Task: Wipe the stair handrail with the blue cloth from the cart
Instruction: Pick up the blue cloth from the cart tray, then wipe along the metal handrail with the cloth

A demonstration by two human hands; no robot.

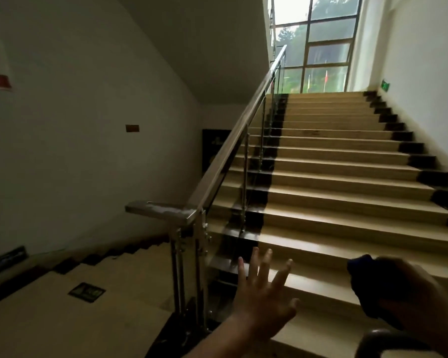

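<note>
A steel handrail (233,140) climbs from a flat corner piece (163,209) at mid-left up toward the bright window. Glass panels and steel posts (201,275) carry it. My left hand (263,293) is raised with its fingers spread and holds nothing, low in the middle, to the right of the posts and below the rail. My right hand (419,295) is at the lower right, closed around a bunched dark blue cloth (365,272). Both hands are apart from the handrail.
Tan steps with dark edging (334,177) rise ahead to a landing with a tall window (318,42). A second flight drops away at lower left (109,257). A dark curved bar (383,339) crosses the bottom right corner. White walls close in both sides.
</note>
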